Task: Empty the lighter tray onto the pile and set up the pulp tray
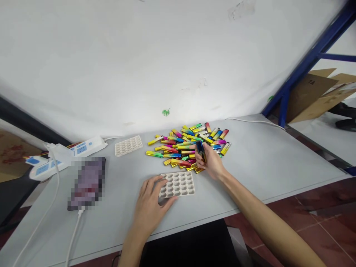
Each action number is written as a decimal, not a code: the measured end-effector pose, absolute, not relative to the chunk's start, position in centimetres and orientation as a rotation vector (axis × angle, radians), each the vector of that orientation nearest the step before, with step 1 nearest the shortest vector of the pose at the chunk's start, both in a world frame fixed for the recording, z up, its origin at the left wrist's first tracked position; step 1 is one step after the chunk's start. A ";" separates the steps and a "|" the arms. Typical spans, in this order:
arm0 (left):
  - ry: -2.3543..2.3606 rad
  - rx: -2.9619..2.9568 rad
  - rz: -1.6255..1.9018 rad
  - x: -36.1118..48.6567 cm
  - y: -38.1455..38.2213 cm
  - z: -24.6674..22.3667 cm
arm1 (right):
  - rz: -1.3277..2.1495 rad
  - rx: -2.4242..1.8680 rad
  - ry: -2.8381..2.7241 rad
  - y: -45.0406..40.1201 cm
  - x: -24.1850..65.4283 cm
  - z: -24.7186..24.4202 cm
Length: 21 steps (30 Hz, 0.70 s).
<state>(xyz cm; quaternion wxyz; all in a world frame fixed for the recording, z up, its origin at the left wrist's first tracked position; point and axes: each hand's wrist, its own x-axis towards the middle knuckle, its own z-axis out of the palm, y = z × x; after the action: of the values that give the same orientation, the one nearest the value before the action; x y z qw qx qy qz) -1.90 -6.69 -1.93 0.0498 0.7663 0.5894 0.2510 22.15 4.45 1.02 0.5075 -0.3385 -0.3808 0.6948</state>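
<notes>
A pile of shiny, many-coloured lighters (178,148) lies on the grey table near the wall. My right hand (210,159) is at the pile's front right side, its fingers closed around a dark blue and gold lighter (200,151). In front of the pile lies a pale tray (178,184) with rows of hollows, none holding a lighter. My left hand (151,204) rests at this tray's left edge, fingers apart and curved, the thumb by the front edge, gripping nothing.
A second pale tray (128,146) lies at the back left. Power strips (83,148) with cables and a blurred, plugged-in device (87,183) are on the left. A blue metal frame (283,107) and cardboard boxes (314,94) stand at the right.
</notes>
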 end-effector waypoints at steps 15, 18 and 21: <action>1.781 2.322 0.764 -1.9 -6.6 -1.9 | 1.783 -0.819 -0.848 4.4 22.4 1.3; 1.780 2.321 0.761 -1.9 -6.6 -1.8 | 1.769 -0.873 -0.800 4.5 22.4 1.2; 1.790 2.317 0.746 -1.8 -6.7 -1.7 | 1.771 -0.889 -0.786 4.5 22.3 1.1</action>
<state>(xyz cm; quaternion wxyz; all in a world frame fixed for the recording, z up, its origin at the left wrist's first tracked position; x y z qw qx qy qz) -1.79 -6.69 -1.70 0.0600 0.7654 0.5914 0.2464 22.27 4.48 1.08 0.4839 -0.3650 -0.3226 0.7270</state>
